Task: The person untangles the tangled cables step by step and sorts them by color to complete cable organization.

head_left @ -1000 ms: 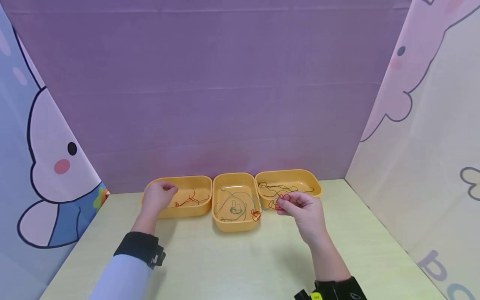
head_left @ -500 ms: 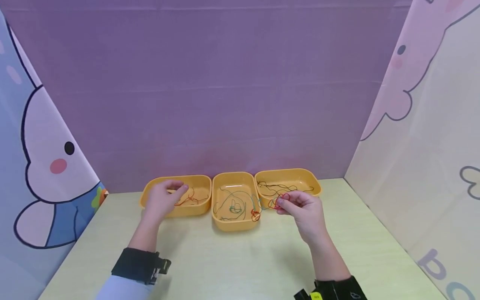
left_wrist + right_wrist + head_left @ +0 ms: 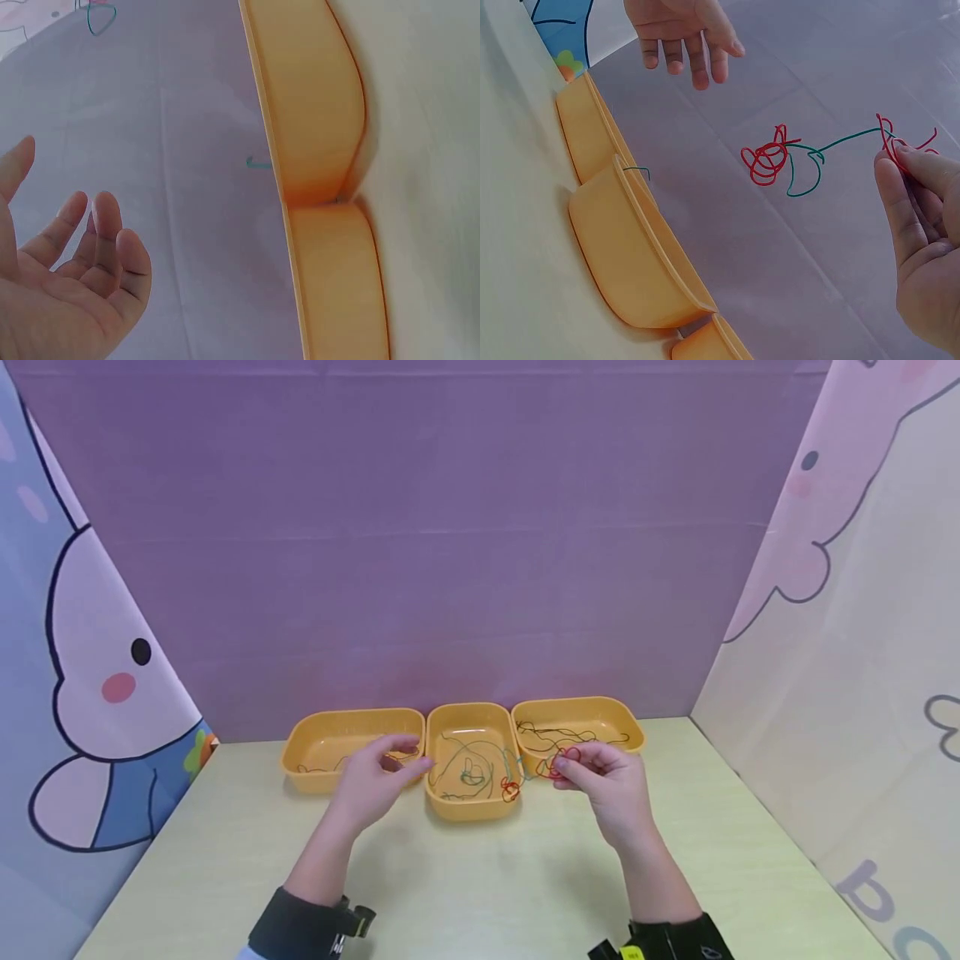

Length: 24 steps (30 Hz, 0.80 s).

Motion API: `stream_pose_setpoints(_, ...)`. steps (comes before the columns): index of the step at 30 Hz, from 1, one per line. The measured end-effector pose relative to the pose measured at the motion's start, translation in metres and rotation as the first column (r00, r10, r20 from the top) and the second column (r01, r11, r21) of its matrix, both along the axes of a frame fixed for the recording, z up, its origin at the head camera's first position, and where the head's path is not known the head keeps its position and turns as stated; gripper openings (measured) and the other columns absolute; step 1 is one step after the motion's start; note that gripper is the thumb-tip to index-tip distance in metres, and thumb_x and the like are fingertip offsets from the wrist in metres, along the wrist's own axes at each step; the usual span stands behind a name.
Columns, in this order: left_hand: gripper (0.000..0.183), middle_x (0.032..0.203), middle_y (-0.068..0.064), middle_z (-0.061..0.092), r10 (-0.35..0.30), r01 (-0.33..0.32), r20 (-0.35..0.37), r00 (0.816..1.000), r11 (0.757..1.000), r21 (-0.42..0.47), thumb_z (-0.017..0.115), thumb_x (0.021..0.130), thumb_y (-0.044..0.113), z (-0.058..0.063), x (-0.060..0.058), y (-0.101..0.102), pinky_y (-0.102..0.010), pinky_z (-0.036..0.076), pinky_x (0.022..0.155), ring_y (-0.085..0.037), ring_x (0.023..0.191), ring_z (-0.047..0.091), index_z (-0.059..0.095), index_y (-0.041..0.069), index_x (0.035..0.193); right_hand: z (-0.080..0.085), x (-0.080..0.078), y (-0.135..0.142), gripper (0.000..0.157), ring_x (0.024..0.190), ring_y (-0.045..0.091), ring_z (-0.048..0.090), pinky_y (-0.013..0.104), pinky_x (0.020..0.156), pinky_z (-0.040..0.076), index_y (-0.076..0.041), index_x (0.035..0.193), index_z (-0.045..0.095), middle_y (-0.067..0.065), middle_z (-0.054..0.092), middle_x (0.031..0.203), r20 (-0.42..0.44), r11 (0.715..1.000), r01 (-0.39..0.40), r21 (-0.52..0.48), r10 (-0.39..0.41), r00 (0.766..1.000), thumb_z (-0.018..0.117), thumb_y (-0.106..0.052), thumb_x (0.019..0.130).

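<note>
My right hand (image 3: 611, 789) pinches a tangle of red string (image 3: 889, 146) between thumb and fingertips. From the pinch, a green string (image 3: 847, 139) stretches leftward to a second looped red clump (image 3: 767, 161) hanging in the air; in the head view that clump shows over the right side of the middle yellow tray (image 3: 471, 811). My left hand (image 3: 369, 785) holds nothing, its fingers loosely spread in front of the left yellow tray (image 3: 306, 779). Its palm and parted fingers show in the left wrist view. Part of the left tray's contents is hidden behind it.
Green strings (image 3: 472, 774) lie in the middle tray, and dark strings (image 3: 551, 735) in the right yellow tray (image 3: 626, 743). Thin strings (image 3: 315, 769) lie in the left tray. The trays stand side by side before a purple backdrop (image 3: 480, 543) on a pale table (image 3: 487, 893).
My left hand has moved right, from over the left tray toward the middle one, and its fingers have spread apart. My right hand keeps its pinch on the red string in the same place.
</note>
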<state>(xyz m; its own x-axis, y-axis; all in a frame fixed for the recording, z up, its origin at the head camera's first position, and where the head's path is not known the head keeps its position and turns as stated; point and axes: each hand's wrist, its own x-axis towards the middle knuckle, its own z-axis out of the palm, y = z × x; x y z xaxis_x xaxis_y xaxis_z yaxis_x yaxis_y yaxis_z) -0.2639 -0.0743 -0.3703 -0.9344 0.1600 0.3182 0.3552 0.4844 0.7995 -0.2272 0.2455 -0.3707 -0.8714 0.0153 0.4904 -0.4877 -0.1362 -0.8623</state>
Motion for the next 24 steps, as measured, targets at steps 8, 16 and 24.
stream_pose_setpoints(8, 0.051, 0.112, 0.011, 0.062, -0.083, 0.082, 0.004, 0.997, 0.99, 0.111, 0.078, 0.073, 0.052, -0.014, 0.015, 0.028, -0.038, 0.051, 0.059, -0.017, 0.082, 0.058, 0.064, 0.027, 0.115, 0.0, 0.0, -0.002, 0.014, 0.075, 0.032, 0.066, 0.041, 0.066, 0.057, 0.012, 0.09, 0.062, 0.014, 0.067, 0.083, 0.004, 1.0, 0.003, -0.007, -0.003, 1.0, 0.071, 0.005, 0.083)
stream_pose_setpoints(16, 0.053, 0.115, 0.012, 0.061, -0.17, 0.159, 0.052, 0.984, 0.974, 0.161, 0.081, 0.071, 0.049, -0.02, 0.025, 0.057, -0.038, 0.052, 0.06, -0.016, 0.083, 0.059, 0.063, 0.029, 0.118, 0.001, 0.002, -0.005, 0.012, 0.074, 0.031, 0.066, 0.04, 0.065, 0.058, 0.012, 0.089, 0.061, 0.014, 0.067, 0.082, -0.022, 0.999, -0.008, -0.032, 0.008, 1.0, 0.07, 0.007, 0.082)
stream_pose_setpoints(24, 0.056, 0.118, 0.007, 0.061, -0.217, 0.204, 0.07, 0.974, 0.966, 0.159, 0.082, 0.073, 0.044, -0.025, 0.029, 0.079, -0.037, 0.054, 0.063, -0.015, 0.084, 0.059, 0.062, 0.025, 0.121, 0.0, 0.002, -0.007, 0.012, 0.073, 0.031, 0.065, 0.041, 0.065, 0.057, 0.012, 0.088, 0.062, 0.014, 0.067, 0.081, -0.014, 0.999, -0.017, -0.038, 0.016, 1.0, 0.07, 0.006, 0.082)
